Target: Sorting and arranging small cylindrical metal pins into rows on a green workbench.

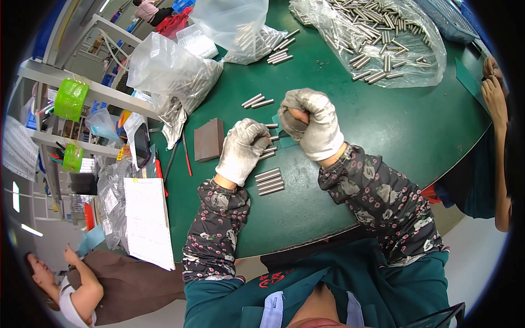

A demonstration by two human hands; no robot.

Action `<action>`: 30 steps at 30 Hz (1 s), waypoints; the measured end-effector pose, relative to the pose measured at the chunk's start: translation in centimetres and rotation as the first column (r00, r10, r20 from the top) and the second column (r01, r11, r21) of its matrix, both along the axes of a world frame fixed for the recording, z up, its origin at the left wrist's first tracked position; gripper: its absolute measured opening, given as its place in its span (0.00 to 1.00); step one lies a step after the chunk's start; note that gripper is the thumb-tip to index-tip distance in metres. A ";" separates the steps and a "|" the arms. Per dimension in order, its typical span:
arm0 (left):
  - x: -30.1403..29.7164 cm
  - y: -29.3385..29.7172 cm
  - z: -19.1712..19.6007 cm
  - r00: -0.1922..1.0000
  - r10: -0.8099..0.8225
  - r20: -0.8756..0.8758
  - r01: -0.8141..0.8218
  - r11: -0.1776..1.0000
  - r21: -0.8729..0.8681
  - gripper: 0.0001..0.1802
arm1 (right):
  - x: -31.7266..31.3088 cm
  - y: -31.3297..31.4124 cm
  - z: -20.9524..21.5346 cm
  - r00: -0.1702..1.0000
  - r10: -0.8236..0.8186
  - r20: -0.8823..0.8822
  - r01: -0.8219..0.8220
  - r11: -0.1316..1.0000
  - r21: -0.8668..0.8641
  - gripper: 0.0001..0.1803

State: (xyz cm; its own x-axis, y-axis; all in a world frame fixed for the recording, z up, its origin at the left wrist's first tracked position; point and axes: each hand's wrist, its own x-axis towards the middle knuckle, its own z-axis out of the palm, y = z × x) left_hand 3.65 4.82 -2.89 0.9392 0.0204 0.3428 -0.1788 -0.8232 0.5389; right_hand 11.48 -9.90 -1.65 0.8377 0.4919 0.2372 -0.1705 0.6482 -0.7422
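Observation:
Both my hands wear grey work gloves over a green table (350,126). My left hand (243,147) is curled down over a bunch of short metal rods (269,148) lying on the table, fingers closed on them. My right hand (310,123) is raised a little and clenched in a fist; what it holds is hidden inside the glove. A row of several finished-looking metal rods (269,181) lies just below my left hand. Two loose rods (257,101) lie farther up. A dark brown block (209,140) sits left of my left hand.
Clear plastic bags full of metal rods lie at the back: one at upper right (383,38), one at top centre (240,27), one at left (175,76). A paper pad (146,218) lies at the table's left edge. Another person's hand (495,93) rests at the right edge.

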 end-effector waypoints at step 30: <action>-0.2 0.3 -0.6 1.000 0.018 -0.003 -0.018 0.985 -0.169 0.09 | 0.6 -0.9 1.0 0.992 0.053 0.113 -0.041 0.994 -0.101 0.22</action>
State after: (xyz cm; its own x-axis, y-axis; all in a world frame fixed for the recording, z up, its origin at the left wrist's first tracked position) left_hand 3.48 5.13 -3.46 0.9388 0.0949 0.3312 -0.1636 -0.7232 0.6710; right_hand 12.11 -10.82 -0.68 0.7828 0.5558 0.2797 -0.1086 0.5647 -0.8181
